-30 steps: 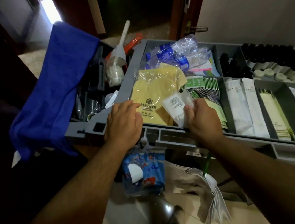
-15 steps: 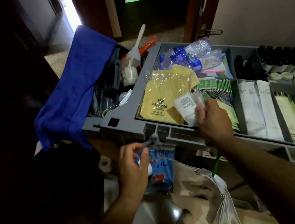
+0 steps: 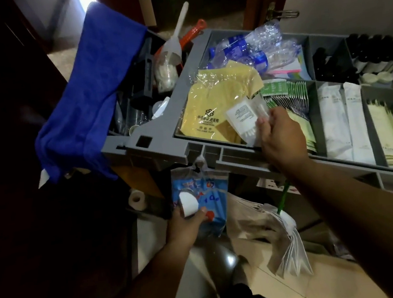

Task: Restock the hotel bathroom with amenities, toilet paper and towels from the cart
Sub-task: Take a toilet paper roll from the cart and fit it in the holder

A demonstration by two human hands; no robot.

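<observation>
The grey cart tray (image 3: 166, 150) holds amenities in compartments: yellow packets (image 3: 212, 102), green sachets (image 3: 285, 91), long white packs (image 3: 335, 121) and dark bottles (image 3: 376, 50). My right hand (image 3: 280, 136) is over the tray's front edge, shut on a few small clear amenity packets (image 3: 246, 118). My left hand (image 3: 187, 224) is below the tray, gripping a white cup-shaped item (image 3: 189, 205) at the blue plastic bag (image 3: 208, 196) that hangs from the tray's front. A toilet paper roll (image 3: 137, 199) sits on a lower shelf.
A blue towel (image 3: 89, 92) hangs over the cart's left end. Crushed water bottles (image 3: 252, 48) lie at the tray's back. A white scoop (image 3: 173, 45) stands in the left bin. Clear bags (image 3: 289, 249) hang below the tray. A door with a latch (image 3: 280, 14) is behind.
My left hand has dropped from the tray's front edge down to the hanging blue bag and taken hold of the white item there. My right hand keeps the small packets.
</observation>
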